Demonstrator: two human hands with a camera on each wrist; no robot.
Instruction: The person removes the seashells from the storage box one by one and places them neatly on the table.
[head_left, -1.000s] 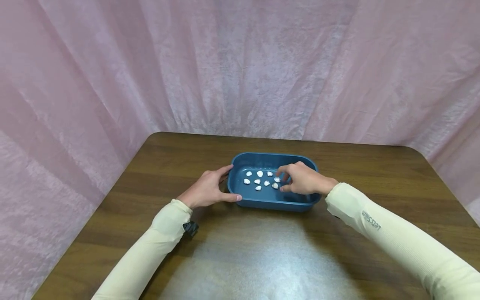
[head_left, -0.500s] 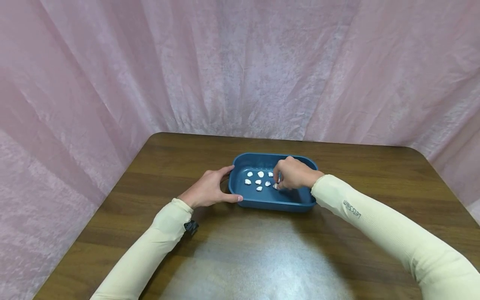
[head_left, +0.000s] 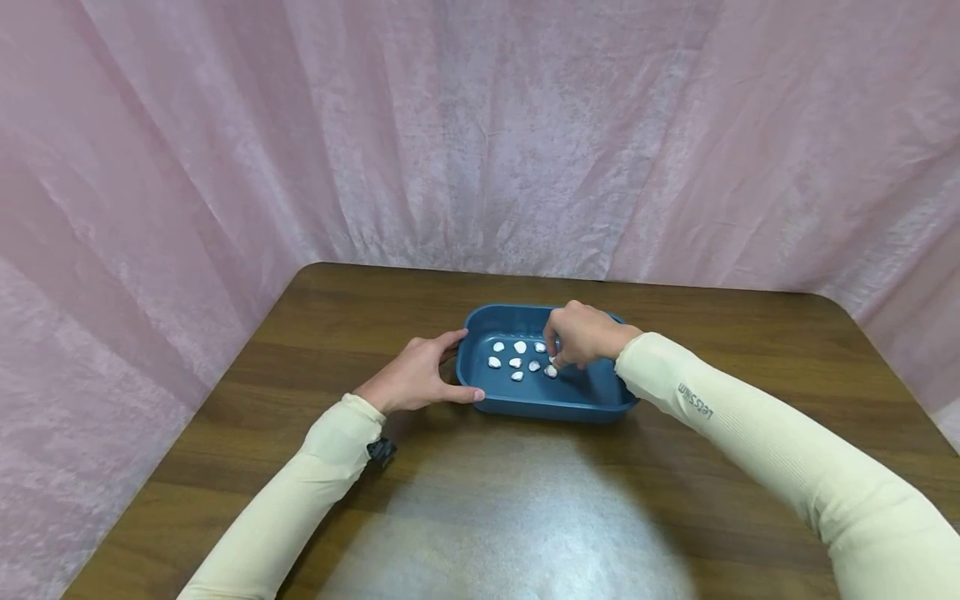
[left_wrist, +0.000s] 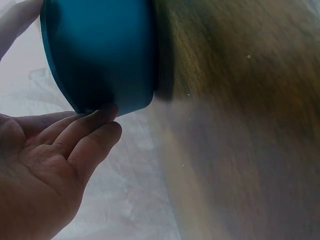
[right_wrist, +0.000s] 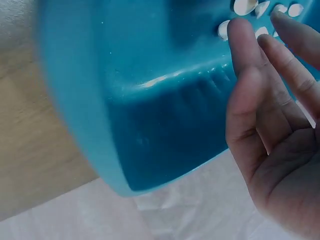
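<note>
An oblong blue tub [head_left: 555, 410] with rounded corners stands on the table, and several small white seashells [head_left: 521, 347] lie spread over its floor. My left hand [head_left: 416, 375] holds the tub's left end, thumb along the front rim and fingers at the far corner. Its fingers also touch the outer wall in the left wrist view, beside the blue tub [left_wrist: 120, 60]. Inside the tub, my right hand [head_left: 588, 333] pinches a seashell [head_left: 552, 359] at its fingertips, mostly hidden by them. Another seashell [head_left: 551, 372] lies just below. Loosely curled fingers of my right hand [right_wrist: 290, 135] show from the palm side.
The brown wooden table [head_left: 352, 325] extends around the tub, with glare on its near part. Pink curtains [head_left: 480, 150] hang behind and at both sides. A small black device [head_left: 381, 452] sits at my left wrist, by the pale sleeve [head_left: 330, 458].
My right hand has moved left over the seashells, dipped to the tub floor with its fingers drawn together, then risen slightly. The left hand and tub have stayed nearly in place.
</note>
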